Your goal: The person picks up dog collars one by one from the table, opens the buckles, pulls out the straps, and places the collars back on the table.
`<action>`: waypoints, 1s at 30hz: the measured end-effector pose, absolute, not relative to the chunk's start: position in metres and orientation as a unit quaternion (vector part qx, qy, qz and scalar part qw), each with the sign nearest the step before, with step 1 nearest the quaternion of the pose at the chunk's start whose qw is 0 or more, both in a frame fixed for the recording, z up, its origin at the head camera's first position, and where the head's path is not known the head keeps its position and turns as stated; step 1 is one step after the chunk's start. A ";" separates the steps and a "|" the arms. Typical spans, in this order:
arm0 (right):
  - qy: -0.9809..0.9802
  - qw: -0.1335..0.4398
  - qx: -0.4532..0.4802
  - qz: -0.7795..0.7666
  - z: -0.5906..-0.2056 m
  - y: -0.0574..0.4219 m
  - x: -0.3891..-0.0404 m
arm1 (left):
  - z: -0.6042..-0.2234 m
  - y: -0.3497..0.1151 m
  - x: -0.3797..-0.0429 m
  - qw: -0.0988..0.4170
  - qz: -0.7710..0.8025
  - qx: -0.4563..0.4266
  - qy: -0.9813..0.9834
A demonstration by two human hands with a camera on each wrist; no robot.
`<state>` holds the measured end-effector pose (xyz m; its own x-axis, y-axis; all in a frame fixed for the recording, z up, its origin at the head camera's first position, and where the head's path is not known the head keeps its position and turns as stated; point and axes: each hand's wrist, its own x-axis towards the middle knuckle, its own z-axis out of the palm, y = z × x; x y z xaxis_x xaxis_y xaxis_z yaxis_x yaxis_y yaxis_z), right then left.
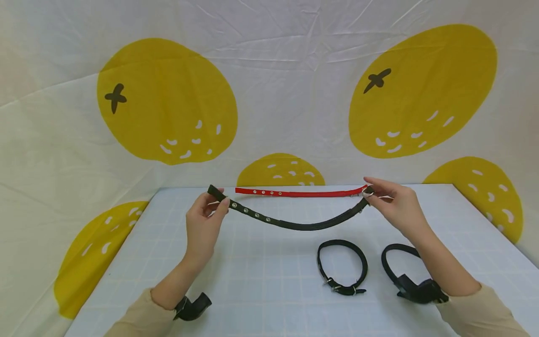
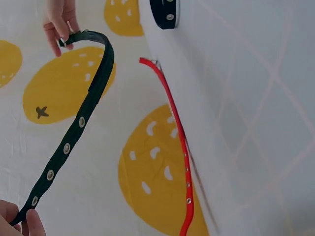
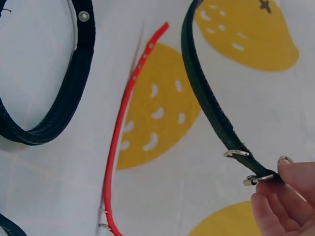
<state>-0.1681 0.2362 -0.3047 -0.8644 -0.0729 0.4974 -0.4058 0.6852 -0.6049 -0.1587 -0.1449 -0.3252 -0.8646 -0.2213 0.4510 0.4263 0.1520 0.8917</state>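
A dark green collar (image 1: 303,226) with metal eyelets hangs in a shallow curve between both hands, raised over the table. My left hand (image 1: 205,224) pinches its eyelet end between thumb and fingers. At the other end my right hand (image 1: 397,203) pinches the strap beside the buckle; in the right wrist view the metal buckle (image 3: 258,179) and a ring sit right at the fingertips. A red collar (image 1: 311,194) lies stretched out along the table's back edge, behind the green one. Nearer, a black collar (image 1: 365,267) lies buckled into a loop.
Another black looped strap (image 1: 389,267) lies on the right, partly hidden behind the right forearm. The table (image 1: 261,281) has a pale checked cover. Behind it hangs a white cloth (image 1: 286,93) printed with yellow fruit. Each wrist carries a black camera mount.
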 end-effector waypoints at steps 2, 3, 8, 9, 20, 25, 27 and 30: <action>-0.889 0.204 0.102 0.396 -0.306 0.241 -0.171 | -0.326 -0.146 -0.163 0.244 -0.659 -0.048 -0.710; -0.887 0.194 0.086 0.409 -0.307 0.244 -0.173 | -0.326 -0.147 -0.164 0.239 -0.668 -0.035 -0.704; -0.852 0.146 0.027 0.503 -0.313 0.257 -0.183 | -0.330 -0.149 -0.174 0.215 -0.710 0.021 -0.670; -0.836 0.138 0.021 0.531 -0.314 0.259 -0.185 | -0.331 -0.150 -0.177 0.208 -0.719 0.030 -0.663; -0.596 0.059 -0.076 0.797 -0.324 0.268 -0.202 | -0.353 -0.146 -0.205 0.153 -0.784 0.105 -0.593; -0.545 0.040 -0.134 0.827 -0.333 0.269 -0.212 | -0.367 -0.139 -0.216 0.134 -0.787 0.127 -0.588; -0.531 0.025 -0.163 0.831 -0.337 0.268 -0.216 | -0.373 -0.137 -0.220 0.121 -0.785 0.147 -0.589; -0.517 -0.003 -0.201 0.832 -0.343 0.268 -0.222 | -0.379 -0.135 -0.224 0.101 -0.782 0.180 -0.588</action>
<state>-0.2219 0.2684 -0.3426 -0.9194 0.2023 -0.3372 0.2123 -0.4664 -0.8587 -0.2240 -0.1349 -0.3791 -0.9149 -0.3696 -0.1625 -0.0532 -0.2886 0.9560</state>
